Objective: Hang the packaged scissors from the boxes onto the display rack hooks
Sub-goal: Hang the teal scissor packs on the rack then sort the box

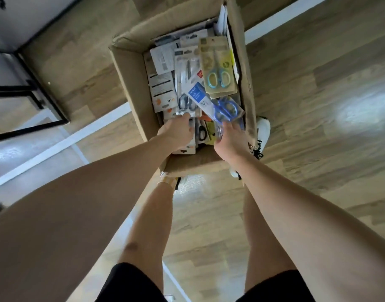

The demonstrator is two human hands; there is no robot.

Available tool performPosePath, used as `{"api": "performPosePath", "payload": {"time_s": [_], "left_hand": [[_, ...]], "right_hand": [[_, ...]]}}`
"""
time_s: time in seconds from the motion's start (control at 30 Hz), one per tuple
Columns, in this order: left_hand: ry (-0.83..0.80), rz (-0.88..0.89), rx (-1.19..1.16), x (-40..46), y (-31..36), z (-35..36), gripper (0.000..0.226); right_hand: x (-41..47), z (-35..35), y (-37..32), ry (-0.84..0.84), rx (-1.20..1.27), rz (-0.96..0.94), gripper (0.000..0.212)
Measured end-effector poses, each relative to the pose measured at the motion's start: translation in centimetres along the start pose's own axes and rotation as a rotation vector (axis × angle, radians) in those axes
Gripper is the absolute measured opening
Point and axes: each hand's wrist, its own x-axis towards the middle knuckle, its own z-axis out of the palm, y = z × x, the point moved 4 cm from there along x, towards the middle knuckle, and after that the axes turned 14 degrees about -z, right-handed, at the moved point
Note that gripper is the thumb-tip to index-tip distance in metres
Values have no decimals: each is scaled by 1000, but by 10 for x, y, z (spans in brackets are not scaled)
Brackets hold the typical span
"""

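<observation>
Left hand (176,132): a grey pack (185,83) is being pinched at its near edge.
Right hand (229,141): a blue pack (217,103) is being gripped.
Risk: neighbouring packs in the box (130,83) may be snagged and dragged out.

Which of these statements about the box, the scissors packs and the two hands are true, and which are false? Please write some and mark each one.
1. Both hands reach into the cardboard box. True.
2. The scissors with blue handles lie near the right hand. True.
3. The pack with light teal handles lies on the floor outside the box. False: it lies inside the box, on top of the other packs, toward the far right.
4. The left hand hangs a pack on a hook. False: it is down in the box, its fingers at a pack with grey handles.
5. The box stands on a wood-look floor. True.
</observation>
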Motion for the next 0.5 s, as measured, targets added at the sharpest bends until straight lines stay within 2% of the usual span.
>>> {"api": "performPosePath", "payload": {"time_s": [0.13,0.2,0.27,0.33,0.4,0.43,0.5], "left_hand": [[-39,26,-7,26,10,22,29],[-29,26,-40,34,14,28,33],[-45,-21,-158,37,19,31,38],[-110,-120,-379,44,21,38,32],[-188,-270,-697,50,21,44,32],[-197,-341,-844,50,21,45,35],[-156,-456,-966,50,17,45,35]], "right_hand": [[24,-1,15,-24,-208,-14,79],[32,-1,21,-56,-198,-7,90],[35,2,22,-103,-211,-25,93],[34,4,17,-117,-290,-84,91],[27,9,10,-125,-310,-177,81],[24,12,8,-141,-273,-212,72],[19,13,11,-128,-179,-205,56]]}}
